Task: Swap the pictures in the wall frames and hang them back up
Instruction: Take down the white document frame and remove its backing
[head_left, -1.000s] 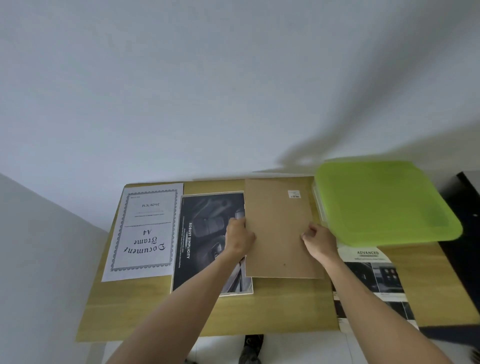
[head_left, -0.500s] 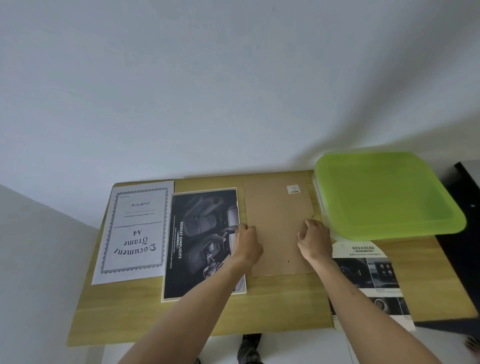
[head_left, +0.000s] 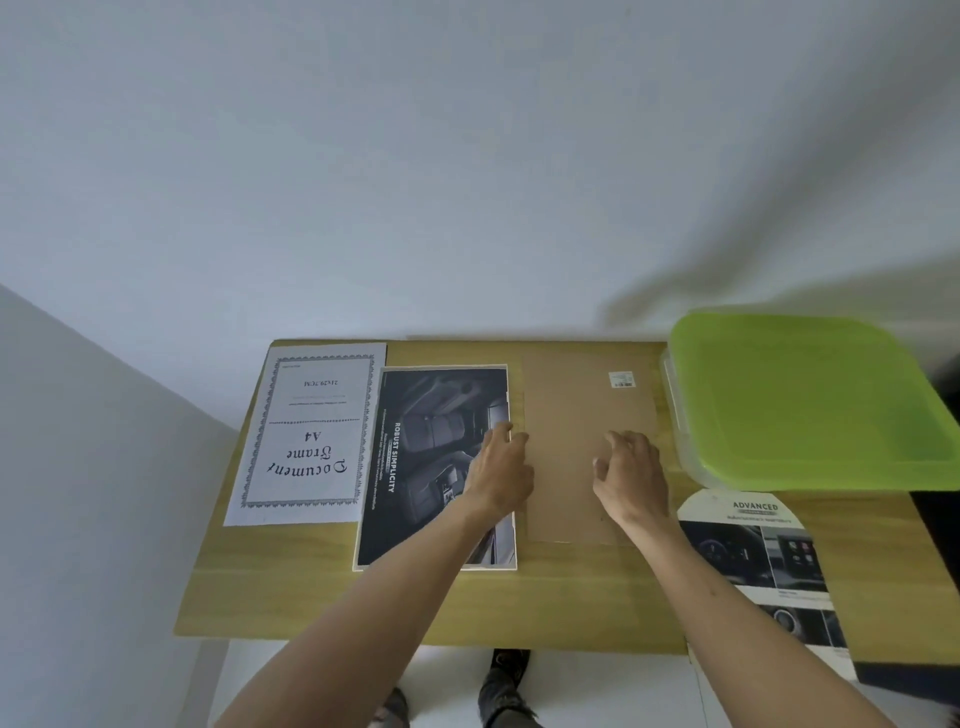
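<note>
Backing board (head_left: 576, 415) lengthwise toward wall (head_left: 467, 182)

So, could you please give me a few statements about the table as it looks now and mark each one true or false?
1. The brown backing board lies flat on the wooden table. True.
2. The green lid sits at the table's left end. False: it is at the right end.
3. The Document Frame A4 sheet lies left of the dark car poster. True.
4. The right hand holds the poster. False: it is at the board, as is the left hand.
</note>
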